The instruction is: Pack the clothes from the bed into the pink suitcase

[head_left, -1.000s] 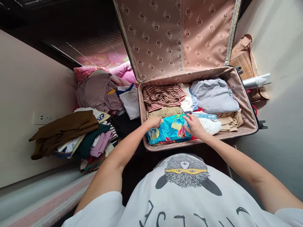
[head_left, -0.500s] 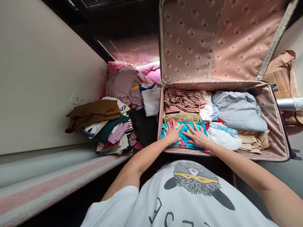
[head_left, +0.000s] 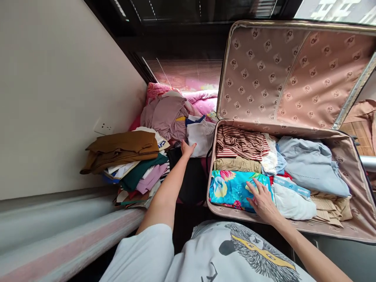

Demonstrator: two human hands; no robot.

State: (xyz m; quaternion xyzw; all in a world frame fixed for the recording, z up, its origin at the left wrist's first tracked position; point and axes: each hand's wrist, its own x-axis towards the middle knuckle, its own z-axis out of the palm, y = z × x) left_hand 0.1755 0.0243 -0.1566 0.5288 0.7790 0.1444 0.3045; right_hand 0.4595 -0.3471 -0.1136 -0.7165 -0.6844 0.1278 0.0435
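Observation:
My right hand rests with fingers spread on the right part of a folded blue floral cloth, in the front left corner of the open suitcase. Outside the suitcase, my left hand reaches out at the left edge of a folded pale grey garment with a blue edge. Its thumb stands apart from the fingers, and nothing shows in its grasp. A black cloth item lies below that wrist. Behind the floral cloth are khaki folded clothes and a striped brown garment.
Right in the suitcase lie grey-blue clothes, a white garment and beige ribbed cloth. The patterned lid stands raised. Left is a clothes pile topped by brown trousers, against the wall; mauve cloth lies behind.
My left hand has left the floral cloth and moved left and away to the pale grey garment. My right hand stays on the cloth, pressing less flat. The view has turned left.

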